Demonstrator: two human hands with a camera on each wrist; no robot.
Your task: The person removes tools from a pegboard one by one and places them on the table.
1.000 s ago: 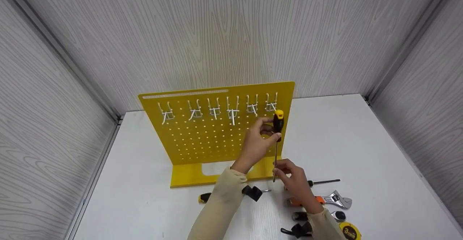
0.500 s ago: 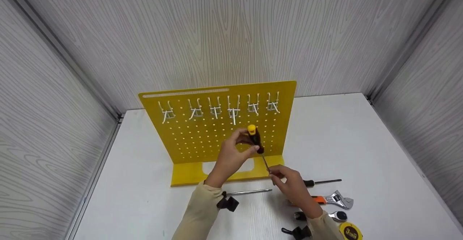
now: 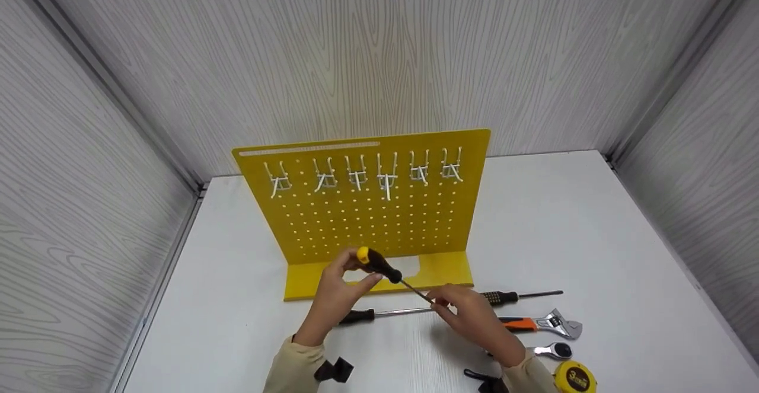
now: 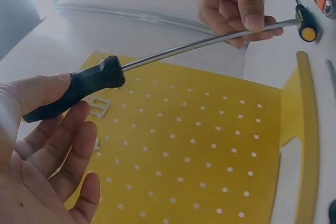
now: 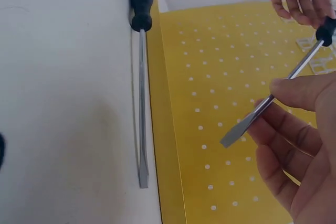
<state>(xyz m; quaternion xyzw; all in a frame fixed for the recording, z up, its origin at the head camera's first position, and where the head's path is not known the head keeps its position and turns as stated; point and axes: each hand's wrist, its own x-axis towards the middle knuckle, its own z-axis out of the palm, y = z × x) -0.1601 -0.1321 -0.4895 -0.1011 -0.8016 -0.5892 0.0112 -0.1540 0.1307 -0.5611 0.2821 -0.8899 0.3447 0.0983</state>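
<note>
Between my hands is a flat-blade screwdriver (image 3: 382, 267) with a black handle and yellow end, tilted handle-up over the table. My left hand (image 3: 335, 298) pinches its handle between thumb and fingers. Near the tip, my right hand (image 3: 468, 316) pinches the steel shaft; the right wrist view shows the flat blade (image 5: 236, 132) sticking out past the fingers. Behind stands a yellow pegboard (image 3: 356, 221) with several white hooks (image 3: 386, 179) along its upper part. A second screwdriver (image 3: 359, 316) lies on the table along the board's base, partly behind the right hand.
Right of the right hand lie another screwdriver (image 3: 501, 298), an adjustable wrench (image 3: 557, 323) with orange on its handle, a ratchet wrench (image 3: 557, 351) and a yellow tape measure (image 3: 575, 377). The right forearm partly covers these tools. Pale walls enclose the white table (image 3: 207, 298).
Both hands have brought the screwdriver left and down, away from the board's right side. Its handle has swung from upright to leaning left. The lying screwdriver's black handle now shows more.
</note>
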